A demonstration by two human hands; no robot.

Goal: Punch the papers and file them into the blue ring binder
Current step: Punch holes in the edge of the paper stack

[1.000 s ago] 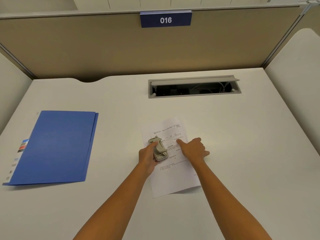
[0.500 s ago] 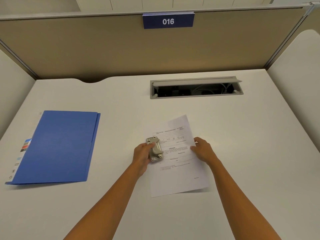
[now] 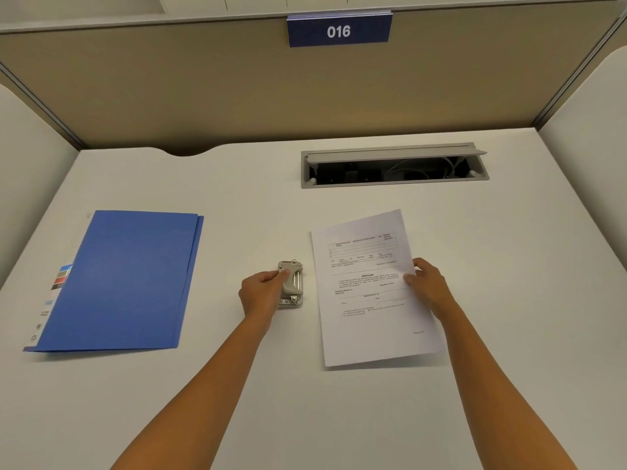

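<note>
A printed white paper (image 3: 366, 300) lies slightly tilted on the white desk, right of centre. My right hand (image 3: 429, 288) pinches its right edge, thumb on top. A small grey hole punch (image 3: 291, 283) stands on the desk just left of the paper, apart from its edge. My left hand (image 3: 263, 293) grips the punch from the left. The blue ring binder (image 3: 122, 279) lies closed and flat at the left of the desk, spine label toward the left.
An open grey cable tray (image 3: 393, 166) with wires is set into the desk (image 3: 237, 205) behind the paper. A beige partition with a blue "016" sign (image 3: 339, 30) closes the back. White side panels stand left and right.
The paper has slid right, out from the punch, drawn by my right hand, which shifted from resting on the sheet to pinching its right edge. My left hand still holds the punch.
</note>
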